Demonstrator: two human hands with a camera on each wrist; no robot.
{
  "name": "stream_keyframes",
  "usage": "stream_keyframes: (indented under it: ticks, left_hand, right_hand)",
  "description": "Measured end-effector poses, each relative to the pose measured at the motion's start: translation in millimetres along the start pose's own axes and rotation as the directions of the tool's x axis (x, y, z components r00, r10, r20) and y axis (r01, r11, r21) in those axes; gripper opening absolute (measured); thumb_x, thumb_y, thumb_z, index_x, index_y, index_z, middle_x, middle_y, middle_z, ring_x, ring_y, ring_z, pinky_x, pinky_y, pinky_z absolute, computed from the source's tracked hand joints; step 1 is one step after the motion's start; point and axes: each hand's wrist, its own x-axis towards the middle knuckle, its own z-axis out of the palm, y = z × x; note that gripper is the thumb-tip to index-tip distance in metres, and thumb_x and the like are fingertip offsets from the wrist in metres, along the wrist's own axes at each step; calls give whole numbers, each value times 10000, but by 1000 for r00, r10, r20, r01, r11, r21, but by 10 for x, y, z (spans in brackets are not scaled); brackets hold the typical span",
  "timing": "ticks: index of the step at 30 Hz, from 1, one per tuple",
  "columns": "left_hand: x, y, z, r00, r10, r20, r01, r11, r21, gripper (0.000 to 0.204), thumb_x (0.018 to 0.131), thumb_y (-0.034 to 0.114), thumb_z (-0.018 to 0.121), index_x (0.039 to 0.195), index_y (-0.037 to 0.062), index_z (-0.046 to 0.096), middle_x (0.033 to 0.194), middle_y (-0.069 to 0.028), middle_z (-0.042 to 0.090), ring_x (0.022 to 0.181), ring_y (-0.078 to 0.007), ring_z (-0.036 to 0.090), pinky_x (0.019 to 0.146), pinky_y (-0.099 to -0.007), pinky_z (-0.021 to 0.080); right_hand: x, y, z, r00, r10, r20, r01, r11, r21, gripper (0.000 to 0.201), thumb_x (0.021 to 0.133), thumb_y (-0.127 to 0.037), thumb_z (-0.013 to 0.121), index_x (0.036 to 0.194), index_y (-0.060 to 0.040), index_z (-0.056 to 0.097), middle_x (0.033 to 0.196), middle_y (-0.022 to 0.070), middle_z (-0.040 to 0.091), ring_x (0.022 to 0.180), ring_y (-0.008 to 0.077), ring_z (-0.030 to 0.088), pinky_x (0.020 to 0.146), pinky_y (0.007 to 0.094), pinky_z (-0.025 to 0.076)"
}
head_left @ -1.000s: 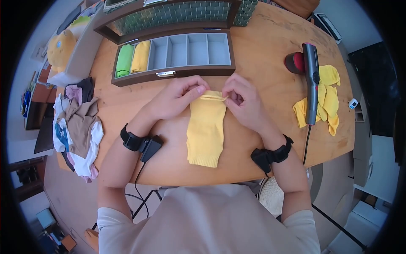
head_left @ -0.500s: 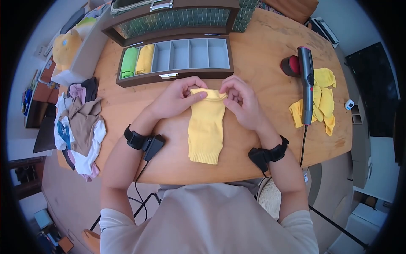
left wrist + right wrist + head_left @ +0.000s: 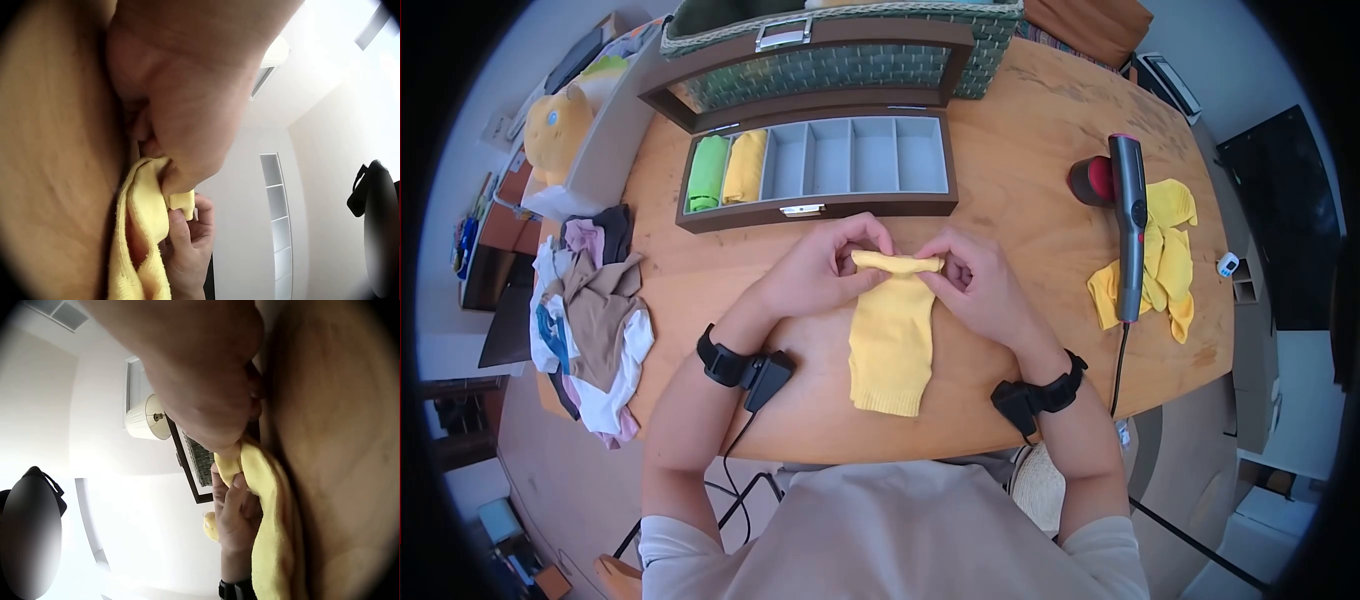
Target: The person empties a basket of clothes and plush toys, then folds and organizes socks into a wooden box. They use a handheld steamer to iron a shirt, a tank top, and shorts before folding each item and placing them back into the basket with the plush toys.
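Observation:
A yellow sock point(image 3: 890, 350) lies lengthwise on the wooden table in front of the person, its ribbed cuff toward the body. Its far end is folded over into a narrow roll. The left hand point(image 3: 825, 268) pinches the left end of that roll between thumb and fingers, and the right hand point(image 3: 982, 285) pinches the right end. In the left wrist view the sock point(image 3: 147, 206) shows loose layers below the fingers. From the right wrist, the sock point(image 3: 269, 512) hangs down from the right hand point(image 3: 200, 394), with the left hand point(image 3: 237, 515) beyond.
Beyond the hands stands an open brown compartment box point(image 3: 880, 208) holding a green roll point(image 3: 707, 172) and a yellow roll point(image 3: 745, 165). At right, a dark corded appliance point(image 3: 1131, 230) lies over yellow cloth pieces point(image 3: 1172, 255). Crumpled clothes point(image 3: 600, 320) are at left; a woven basket point(image 3: 990, 55) stands behind.
The sock's far end has been turned over toward the body into a tighter roll, with both hands staying on its ends. The head view has shifted, so the table sits lower in it.

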Motion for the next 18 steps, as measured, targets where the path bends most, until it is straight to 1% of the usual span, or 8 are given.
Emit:
stream_keyframes:
  ticks: [2, 3, 5, 6, 8, 12, 15, 18]
  left_hand:
    - [-13, 68, 13, 1000, -23, -19, 25, 987, 157, 243, 913, 58, 701, 1146, 52, 636, 851, 52, 626, 631, 22, 429, 531, -180, 355]
    - [-20, 121, 23, 999, -20, -26, 24, 987, 160, 243, 913, 58, 701, 1146, 52, 636, 851, 52, 626, 631, 22, 429, 531, -180, 355]
    - [-24, 252, 38, 975, -221, 17, 211, 951, 225, 294, 976, 46, 631, 1264, -2, 600, 1124, -29, 651, 982, -39, 589, 802, -213, 515]
    - [-27, 214, 31, 975, -220, 16, 211, 950, 228, 294, 976, 46, 631, 1264, -2, 600, 1124, -29, 651, 982, -39, 589, 802, -213, 515]
    - [1, 114, 39, 998, -56, -36, 62, 972, 227, 299, 975, 236, 682, 1196, 35, 683, 685, 49, 580, 595, -8, 425, 515, -224, 355]
    - [-7, 72, 21, 999, -53, -12, 55, 965, 256, 268, 994, 220, 660, 1174, 26, 698, 758, 35, 629, 635, -3, 457, 540, -216, 387]
    - [5, 98, 24, 1000, -16, -17, 18, 985, 174, 262, 1014, 176, 619, 1192, -1, 696, 895, 18, 691, 719, 1, 505, 610, -196, 433]
    - [1, 88, 15, 999, -32, -19, 35, 983, 180, 264, 1009, 160, 622, 1207, 3, 697, 912, 16, 700, 725, 0, 514, 611, -193, 434]
  right_hand:
    - [-11, 38, -2, 1000, -8, 7, 8, 1000, 2, 185, 806, 48, 697, 977, -7, 652, 802, 50, 563, 545, 121, 476, 519, 277, 373]
    - [-15, 55, 2, 1000, -21, -20, 21, 1000, 11, 188, 803, 60, 687, 976, -7, 651, 816, 52, 563, 548, 122, 476, 523, 275, 376]
    - [-4, 56, 15, 998, -38, -49, 39, 999, 24, 193, 801, 72, 676, 975, -7, 649, 830, 54, 562, 552, 122, 477, 526, 273, 379]
    - [-7, 45, 15, 997, -56, -60, 57, 998, 25, 198, 798, 85, 665, 973, -7, 646, 860, 56, 565, 564, 122, 483, 533, 273, 385]
    - [-3, 31, -2, 995, -72, -73, 73, 997, 19, 204, 795, 97, 653, 971, -6, 643, 890, 58, 568, 576, 122, 489, 539, 274, 391]
    - [-24, 36, 16, 997, -55, -60, 58, 997, 44, 226, 803, 119, 625, 986, -13, 636, 964, 62, 576, 623, 125, 514, 560, 275, 410]
    - [-20, 55, 38, 997, -55, -62, 59, 995, 78, 238, 816, 128, 612, 1004, -16, 636, 996, 65, 582, 656, 131, 542, 578, 270, 431]
    - [-12, 70, 68, 996, -42, -73, 50, 993, 111, 247, 828, 129, 606, 1025, -16, 638, 1007, 68, 592, 686, 142, 575, 595, 264, 453]
